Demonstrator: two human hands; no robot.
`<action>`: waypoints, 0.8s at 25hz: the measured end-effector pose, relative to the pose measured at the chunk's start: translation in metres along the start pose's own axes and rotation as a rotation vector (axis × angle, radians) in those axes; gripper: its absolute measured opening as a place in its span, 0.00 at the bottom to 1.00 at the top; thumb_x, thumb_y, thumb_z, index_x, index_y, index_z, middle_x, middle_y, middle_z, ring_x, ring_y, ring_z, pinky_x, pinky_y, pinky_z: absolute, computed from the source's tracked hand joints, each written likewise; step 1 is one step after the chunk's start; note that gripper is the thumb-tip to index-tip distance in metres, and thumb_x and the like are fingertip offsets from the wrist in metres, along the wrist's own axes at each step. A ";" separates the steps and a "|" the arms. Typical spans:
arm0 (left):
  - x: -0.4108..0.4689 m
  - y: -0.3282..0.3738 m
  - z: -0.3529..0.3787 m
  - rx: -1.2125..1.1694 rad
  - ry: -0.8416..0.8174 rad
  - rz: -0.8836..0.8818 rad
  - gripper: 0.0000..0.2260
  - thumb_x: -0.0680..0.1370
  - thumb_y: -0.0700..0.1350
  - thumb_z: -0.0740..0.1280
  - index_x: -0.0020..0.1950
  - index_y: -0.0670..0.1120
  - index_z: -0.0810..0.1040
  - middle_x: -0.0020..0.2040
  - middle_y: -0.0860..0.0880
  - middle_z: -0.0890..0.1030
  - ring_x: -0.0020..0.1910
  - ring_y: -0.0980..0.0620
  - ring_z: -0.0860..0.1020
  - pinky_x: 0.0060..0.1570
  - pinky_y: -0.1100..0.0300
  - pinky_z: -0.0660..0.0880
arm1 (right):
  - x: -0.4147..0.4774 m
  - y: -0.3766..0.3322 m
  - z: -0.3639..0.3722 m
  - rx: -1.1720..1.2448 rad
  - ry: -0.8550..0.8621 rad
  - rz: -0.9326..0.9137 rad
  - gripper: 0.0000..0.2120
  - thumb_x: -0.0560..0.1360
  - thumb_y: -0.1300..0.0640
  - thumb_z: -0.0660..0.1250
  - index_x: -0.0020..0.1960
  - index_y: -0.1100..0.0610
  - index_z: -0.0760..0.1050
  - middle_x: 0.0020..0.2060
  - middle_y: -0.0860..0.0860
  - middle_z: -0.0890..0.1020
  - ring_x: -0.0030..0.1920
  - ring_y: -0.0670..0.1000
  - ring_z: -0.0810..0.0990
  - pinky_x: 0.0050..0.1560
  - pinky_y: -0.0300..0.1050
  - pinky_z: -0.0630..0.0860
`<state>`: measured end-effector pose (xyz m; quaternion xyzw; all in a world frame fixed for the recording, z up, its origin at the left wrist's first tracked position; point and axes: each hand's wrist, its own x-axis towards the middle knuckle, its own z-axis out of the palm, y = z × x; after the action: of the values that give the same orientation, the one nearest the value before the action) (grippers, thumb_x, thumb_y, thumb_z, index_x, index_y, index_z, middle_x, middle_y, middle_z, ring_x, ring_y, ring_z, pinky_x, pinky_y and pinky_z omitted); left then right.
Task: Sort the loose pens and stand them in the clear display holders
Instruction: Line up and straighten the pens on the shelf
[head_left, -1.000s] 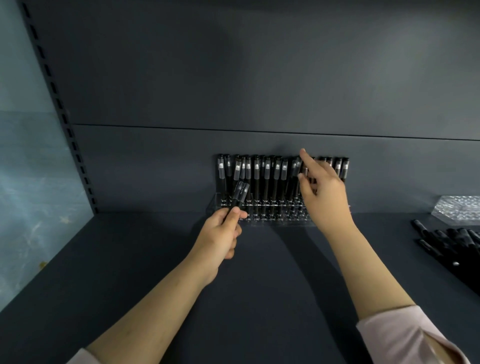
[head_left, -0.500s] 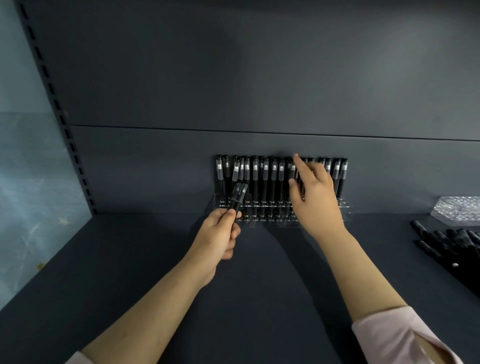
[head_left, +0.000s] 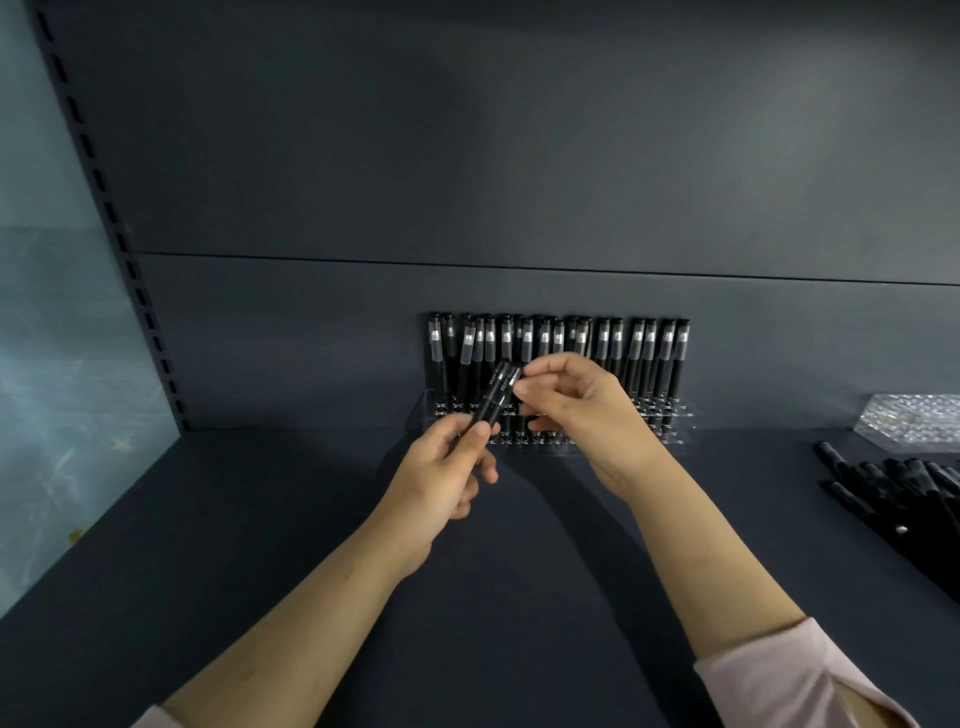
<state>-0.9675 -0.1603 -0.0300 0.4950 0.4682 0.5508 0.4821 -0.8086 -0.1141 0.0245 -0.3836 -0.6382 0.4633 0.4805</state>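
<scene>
While the left hand (head_left: 441, 480) is raised from a bare forearm that comes up from the lower left, its fingers curl round the lower half of a pair of pens (head_left: 496, 397), thumb laid along the front of the barrels; the pair is tilted, tops leaning up and to the right. The right hand (head_left: 584, 408) reaches in from the lower right, wrist bent so that the hand turns leftward, with its forefinger and thumb closed on the top end of the right-hand pen of the pair; its other fingers are loosely curled below. The two hands sit close together, joined by the pens and otherwise apart; a pale sleeve (head_left: 779, 686) covers the right arm near the elbow.

Just beyond both hands stands a clear holder (head_left: 680, 415) against the back wall (head_left: 519, 182); a row of black pens (head_left: 649, 353) stands upright in it, running from behind the left hand's pens to well right of the right hand. Far to the right of the right hand lies a heap of loose pens (head_left: 904, 493) on the dark shelf (head_left: 260, 519); just behind that heap is a second clear holder (head_left: 909, 423). Far to the left of the left hand rises a slotted upright (head_left: 130, 270).
</scene>
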 end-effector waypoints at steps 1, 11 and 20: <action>0.000 0.000 0.000 0.000 -0.013 0.003 0.06 0.82 0.49 0.62 0.52 0.51 0.79 0.31 0.53 0.78 0.25 0.57 0.64 0.22 0.65 0.60 | 0.000 0.001 0.001 0.020 0.016 0.008 0.11 0.73 0.62 0.71 0.55 0.60 0.75 0.39 0.50 0.82 0.41 0.47 0.82 0.43 0.40 0.80; -0.002 0.001 0.002 0.041 -0.003 -0.026 0.09 0.83 0.50 0.61 0.54 0.51 0.80 0.31 0.53 0.78 0.23 0.58 0.65 0.21 0.66 0.61 | 0.006 -0.008 -0.029 0.126 0.602 -0.214 0.08 0.75 0.64 0.67 0.51 0.56 0.71 0.33 0.45 0.79 0.36 0.49 0.82 0.45 0.45 0.81; 0.003 0.000 0.004 -0.042 0.061 -0.127 0.14 0.83 0.42 0.54 0.51 0.44 0.80 0.26 0.54 0.70 0.21 0.58 0.61 0.18 0.65 0.57 | 0.004 0.000 -0.048 -0.388 0.828 -0.444 0.08 0.77 0.59 0.66 0.52 0.49 0.70 0.45 0.50 0.77 0.41 0.46 0.76 0.44 0.34 0.73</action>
<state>-0.9639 -0.1571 -0.0299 0.4371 0.5015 0.5435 0.5120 -0.7633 -0.0996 0.0306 -0.4723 -0.5348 0.0319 0.6999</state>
